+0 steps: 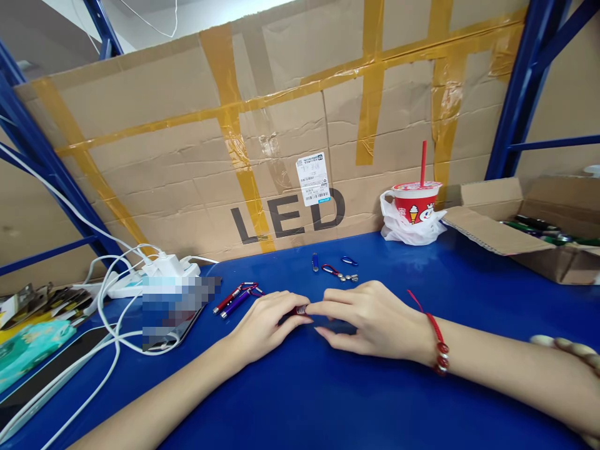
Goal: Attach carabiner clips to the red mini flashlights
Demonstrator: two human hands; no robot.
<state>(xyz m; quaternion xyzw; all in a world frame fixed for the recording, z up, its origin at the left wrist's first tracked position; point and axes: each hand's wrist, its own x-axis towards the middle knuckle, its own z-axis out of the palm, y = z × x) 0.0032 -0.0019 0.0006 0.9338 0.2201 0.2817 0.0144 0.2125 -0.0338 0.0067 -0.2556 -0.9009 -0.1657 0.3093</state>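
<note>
My left hand (274, 325) is closed around a small dark red metal tube (300, 310), pinched between thumb and fingers, with most of it hidden. My right hand (370, 315) is open, its index fingertip at the tube's exposed end and its thumb hanging apart below. Beyond the hands lie a short blue metal cylinder (315, 262), a red carabiner clip (330, 270), a blue carabiner clip (349, 260) and several small silver button cells (347, 277). Left of my left hand rest a red penlight (228, 299) and a purple penlight (235, 304), each with a clip on its end.
The blue table (300, 400) ends at a taped cardboard sheet (178, 194). A red drink cup (415, 206) stands in a plastic bag. An opened cardboard box (544, 253) is at right. White cables (115, 312), a power strip (126, 284) and a partly blurred phone (190, 328) lie left.
</note>
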